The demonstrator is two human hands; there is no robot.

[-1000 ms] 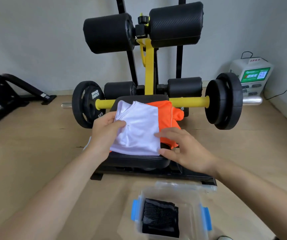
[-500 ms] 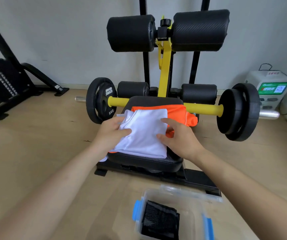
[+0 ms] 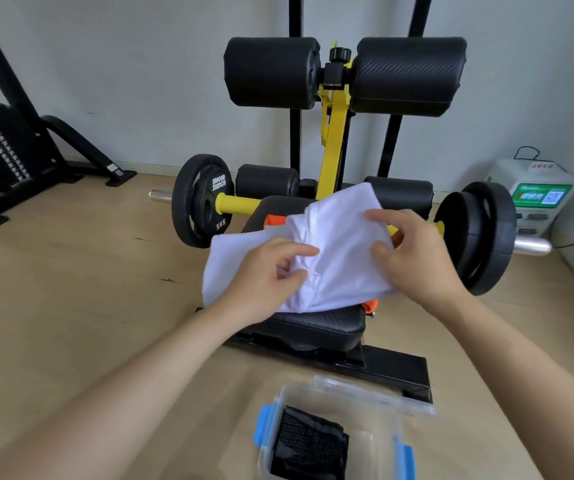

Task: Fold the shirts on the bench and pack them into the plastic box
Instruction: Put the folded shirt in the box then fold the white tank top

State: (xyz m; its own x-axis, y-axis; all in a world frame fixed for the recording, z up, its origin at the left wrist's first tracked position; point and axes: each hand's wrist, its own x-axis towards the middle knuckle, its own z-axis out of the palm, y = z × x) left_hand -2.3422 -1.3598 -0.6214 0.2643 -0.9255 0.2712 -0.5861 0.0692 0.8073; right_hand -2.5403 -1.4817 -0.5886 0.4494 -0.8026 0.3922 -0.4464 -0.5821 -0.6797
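— Over the black padded table, what's up with the white shirt? Lying flat or nah?

— Nope, all bunched up. The left hand has its thumb and fingers curled in, pinching a wad of fabric near the middle. The right hand pinches the shirt's right edge between thumb and fingers, with the index finger stretched along the top. The far corner sticks up in front of the lower roller pad, and the left side hangs out past the table edge.

— And the other shirt?

— The orange shirt is on the table under the white one. Only little bits peek out at the back and the front right corner.

— Box?

— The clear plastic box with blue latches sits open on the wooden floor, just in front of the table's base. A black mesh garment is inside, on its left side. Weight plates sit on a yellow bar behind the table.
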